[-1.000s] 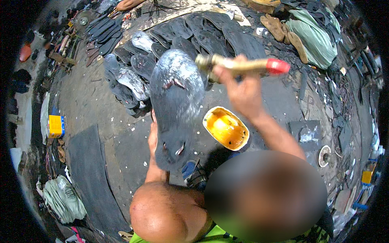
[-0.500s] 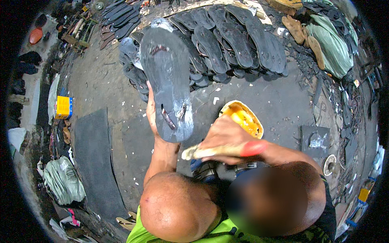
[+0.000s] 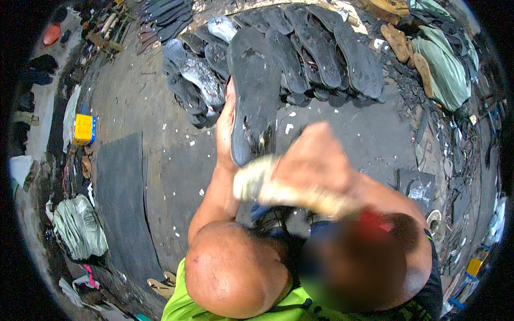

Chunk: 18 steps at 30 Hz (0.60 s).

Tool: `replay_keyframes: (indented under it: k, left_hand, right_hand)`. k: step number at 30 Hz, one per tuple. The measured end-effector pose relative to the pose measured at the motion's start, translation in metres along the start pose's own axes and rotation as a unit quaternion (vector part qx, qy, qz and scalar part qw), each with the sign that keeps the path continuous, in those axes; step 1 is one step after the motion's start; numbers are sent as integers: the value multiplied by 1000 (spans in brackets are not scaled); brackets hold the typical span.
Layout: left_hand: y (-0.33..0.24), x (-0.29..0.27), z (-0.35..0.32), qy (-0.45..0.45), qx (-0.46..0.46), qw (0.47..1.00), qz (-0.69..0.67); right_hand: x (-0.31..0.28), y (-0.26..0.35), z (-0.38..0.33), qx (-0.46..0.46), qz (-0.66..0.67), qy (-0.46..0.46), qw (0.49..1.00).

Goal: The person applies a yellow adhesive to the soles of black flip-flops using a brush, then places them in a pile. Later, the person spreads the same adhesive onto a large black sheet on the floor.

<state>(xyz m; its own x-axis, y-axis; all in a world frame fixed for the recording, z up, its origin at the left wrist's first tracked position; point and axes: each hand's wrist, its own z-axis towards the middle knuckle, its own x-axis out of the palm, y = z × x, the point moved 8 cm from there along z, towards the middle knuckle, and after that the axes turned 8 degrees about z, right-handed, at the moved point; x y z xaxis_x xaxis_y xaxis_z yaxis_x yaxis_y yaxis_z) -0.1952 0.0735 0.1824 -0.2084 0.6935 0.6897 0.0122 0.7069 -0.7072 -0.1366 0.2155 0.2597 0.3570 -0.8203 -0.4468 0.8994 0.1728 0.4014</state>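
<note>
My left hand [image 3: 227, 120] grips a long black sandal sole [image 3: 256, 80] by its left edge, holding it up with its flat face toward me. Toward its near end are slots with bits of strap showing. My right hand [image 3: 316, 163] is closed round what looks like a brush [image 3: 300, 199], with a pale handle and a red end. Motion blurs its pale head, which lies close to the sole's near end; contact cannot be made out. The yellow bowl seen earlier does not show; my right hand covers that spot.
Rows of black sandals [image 3: 316, 53] lie beyond the sole. A black rubber sheet [image 3: 120, 198] is on the floor to the left, near a yellow-and-blue box [image 3: 84, 129]. Pale green sacks [image 3: 441, 67] and scraps line the right side.
My left hand has moved the sole to the right and tilted it, so its sheen has dulled. My right hand has risen and turned with the brush, and the yellow bowl has gone from sight.
</note>
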Motion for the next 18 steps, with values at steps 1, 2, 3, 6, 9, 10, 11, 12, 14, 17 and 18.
replay_keyframes:
  k: [1,2,3,6,9,10,11,12,14,17,18]
  left_hand:
    - [8,6,6,5,-4,1000,-21]
    - [23,9,14,8,-8,998,-65]
    - [16,0,15,8,-19,997,-70]
    - [13,-12,6,1,15,997,-74]
    - [13,9,3,47,93,984,142]
    - [12,11,4,47,103,969,220]
    - [7,25,0,71,99,979,163]
    - [0,24,-1,55,104,988,95]
    - [0,21,-8,34,4,999,-10]
    - [1,10,-7,166,16,985,-48]
    - [10,15,-2,163,-19,985,-60]
  right_hand:
    - [-18,-12,4,35,-59,-22,997]
    - [-35,-18,5,69,-119,-45,989]
    - [-18,-13,7,50,-46,-22,997]
    - [8,12,3,10,105,25,994]
    - [-14,-20,13,130,61,46,989]
    - [-17,-20,17,136,47,25,989]
    - [-16,-19,21,160,53,44,985]
    - [-16,-20,20,173,95,45,979]
    - [-14,-23,15,194,186,48,962]
    - [-41,-25,18,194,257,-40,946]
    - [-61,-31,24,178,206,-90,958]
